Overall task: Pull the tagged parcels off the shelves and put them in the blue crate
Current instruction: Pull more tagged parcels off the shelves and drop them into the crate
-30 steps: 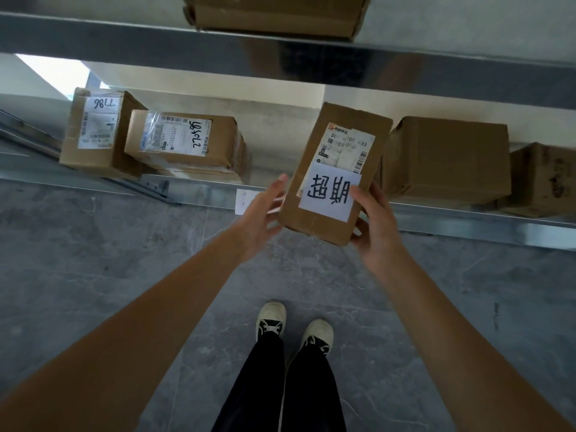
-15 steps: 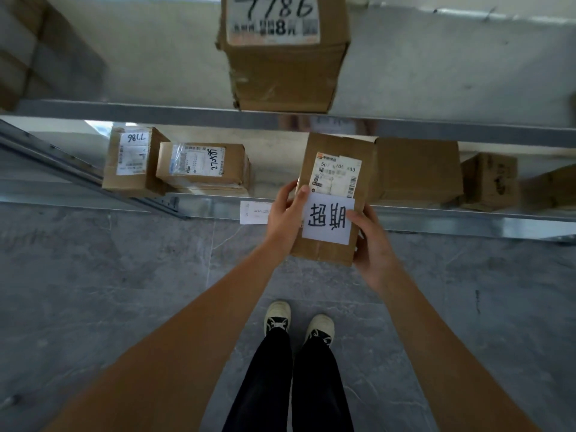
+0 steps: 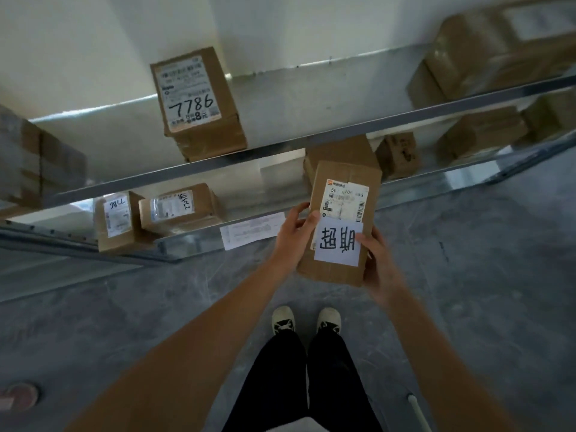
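Judging by the ease with which it is held clear of the lower shelf (image 3: 199, 241), the tagged parcel (image 3: 338, 224) is taken to be light, and its taped cardboard walls look stiff enough to bear a firm squeeze. It is carried in the air just in front of the shelf's front edge, above the floor, slightly tilted, with its shipping label uppermost and the white handwritten tag (image 3: 338, 243) on its near half. The left hand (image 3: 294, 236) is curled round the left long edge, its thumb laid over the top face beside the tag; the right hand (image 3: 378, 263) grips the right long edge, thumb pressed on the tag's margin. The fingers of both hands are thus closed on the box. The cardboard is judged not slippery, though the glossy label and loose tag may be. The best hold is thought to be the bare long sides, away from the paper. The blue crate is not seen here.
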